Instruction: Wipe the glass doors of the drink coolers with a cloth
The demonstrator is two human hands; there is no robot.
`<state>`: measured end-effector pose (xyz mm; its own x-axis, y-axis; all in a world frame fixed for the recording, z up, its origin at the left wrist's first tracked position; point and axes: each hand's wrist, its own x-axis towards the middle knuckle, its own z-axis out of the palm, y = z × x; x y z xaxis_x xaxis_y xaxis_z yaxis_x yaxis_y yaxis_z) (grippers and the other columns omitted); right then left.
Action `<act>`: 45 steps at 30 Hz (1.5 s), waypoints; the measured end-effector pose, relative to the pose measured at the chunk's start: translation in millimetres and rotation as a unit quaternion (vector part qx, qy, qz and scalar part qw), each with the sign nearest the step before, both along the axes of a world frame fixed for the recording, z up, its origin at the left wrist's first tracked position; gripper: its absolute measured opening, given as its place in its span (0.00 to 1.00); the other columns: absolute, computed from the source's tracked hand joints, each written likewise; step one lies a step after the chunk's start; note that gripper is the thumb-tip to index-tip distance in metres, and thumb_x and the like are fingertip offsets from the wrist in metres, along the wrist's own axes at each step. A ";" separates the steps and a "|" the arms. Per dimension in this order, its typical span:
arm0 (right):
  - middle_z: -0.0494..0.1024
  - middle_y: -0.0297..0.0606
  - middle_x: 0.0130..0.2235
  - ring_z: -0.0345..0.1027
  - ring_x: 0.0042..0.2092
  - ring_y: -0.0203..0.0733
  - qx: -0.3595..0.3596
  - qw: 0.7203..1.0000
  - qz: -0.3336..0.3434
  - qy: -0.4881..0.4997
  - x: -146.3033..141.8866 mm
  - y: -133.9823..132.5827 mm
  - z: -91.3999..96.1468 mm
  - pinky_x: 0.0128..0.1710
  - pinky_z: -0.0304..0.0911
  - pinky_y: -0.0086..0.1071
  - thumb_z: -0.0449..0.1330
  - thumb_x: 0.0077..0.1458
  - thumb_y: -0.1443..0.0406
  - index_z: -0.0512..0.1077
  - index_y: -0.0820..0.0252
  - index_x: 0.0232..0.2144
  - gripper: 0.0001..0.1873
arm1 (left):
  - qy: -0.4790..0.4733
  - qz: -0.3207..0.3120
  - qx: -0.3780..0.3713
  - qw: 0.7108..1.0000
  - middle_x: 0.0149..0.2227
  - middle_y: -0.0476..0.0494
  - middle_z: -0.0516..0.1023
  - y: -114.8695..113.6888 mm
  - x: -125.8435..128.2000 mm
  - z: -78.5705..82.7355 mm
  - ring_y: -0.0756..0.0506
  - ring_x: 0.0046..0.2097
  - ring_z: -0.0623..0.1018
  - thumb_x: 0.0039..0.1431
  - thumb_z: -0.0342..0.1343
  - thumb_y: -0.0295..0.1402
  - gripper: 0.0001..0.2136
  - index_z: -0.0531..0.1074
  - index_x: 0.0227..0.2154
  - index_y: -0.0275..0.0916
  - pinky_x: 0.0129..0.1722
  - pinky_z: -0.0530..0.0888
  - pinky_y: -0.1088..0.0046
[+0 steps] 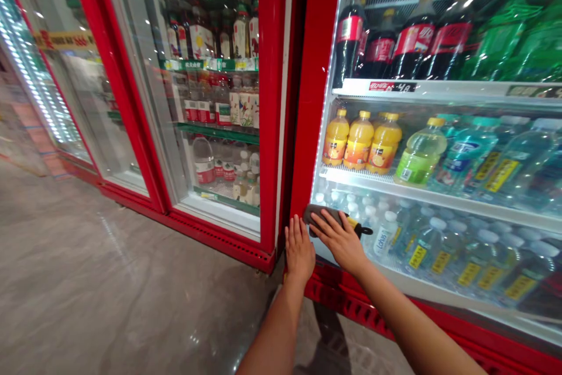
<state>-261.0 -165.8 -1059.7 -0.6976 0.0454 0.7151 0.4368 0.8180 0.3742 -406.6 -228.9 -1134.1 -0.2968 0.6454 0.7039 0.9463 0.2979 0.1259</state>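
My right hand (340, 241) lies over a grey-headed cleaning brush (318, 211) with a black and yellow handle. It holds the brush against the lower left of the lit drinks fridge; the fingers stretch across the brush and the thumb is hidden. The black loop at the handle's end points right. Just to the left, my left hand (300, 251) rests with straight fingers on the red fridge frame (302, 147), holding nothing. Behind the glass near my right hand stand several water bottles (384, 234).
Orange juice bottles (359, 141) fill the middle shelf, and cola bottles (413, 41) the top one. A second red-framed fridge (270, 100) with bottled drinks adjoins on the left. Grey shiny floor (132, 299) runs along the fridges' red bases.
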 end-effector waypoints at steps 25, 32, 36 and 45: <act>0.63 0.32 0.69 0.42 0.74 0.49 -0.012 0.984 -0.142 0.106 108.6 14.9 -34.8 0.73 0.28 0.55 0.55 0.63 0.69 0.63 0.45 0.66 0.31 | 0.091 -0.107 0.101 0.985 0.74 0.28 0.47 29.1 32.6 48.2 0.34 0.74 0.50 0.66 0.52 0.27 0.39 0.36 0.73 0.37 0.70 0.57 0.46; 0.60 0.29 0.70 0.46 0.73 0.49 -0.018 0.982 -0.162 0.092 124.4 26.5 -0.7 0.73 0.27 0.54 0.57 0.62 0.69 0.61 0.41 0.67 0.34 | 0.121 -0.169 0.137 0.968 0.73 0.30 0.49 43.9 58.5 64.9 0.35 0.74 0.50 0.66 0.52 0.27 0.39 0.37 0.73 0.39 0.72 0.53 0.47; 0.64 0.33 0.68 0.44 0.73 0.51 -0.010 0.973 -0.185 0.135 154.3 29.8 -14.5 0.73 0.30 0.56 0.59 0.60 0.69 0.64 0.43 0.66 0.33 | 0.131 -0.186 0.143 0.963 0.74 0.30 0.48 50.0 74.1 71.4 0.35 0.74 0.48 0.66 0.53 0.28 0.39 0.38 0.73 0.39 0.72 0.53 0.46; 0.62 0.26 0.69 0.47 0.72 0.45 -0.017 0.985 -0.164 0.054 178.6 35.5 -15.8 0.73 0.27 0.51 0.57 0.63 0.68 0.61 0.39 0.66 0.32 | 0.135 -0.219 0.132 0.957 0.74 0.31 0.45 62.0 110.4 74.9 0.34 0.74 0.47 0.67 0.54 0.30 0.39 0.37 0.73 0.39 0.72 0.52 0.46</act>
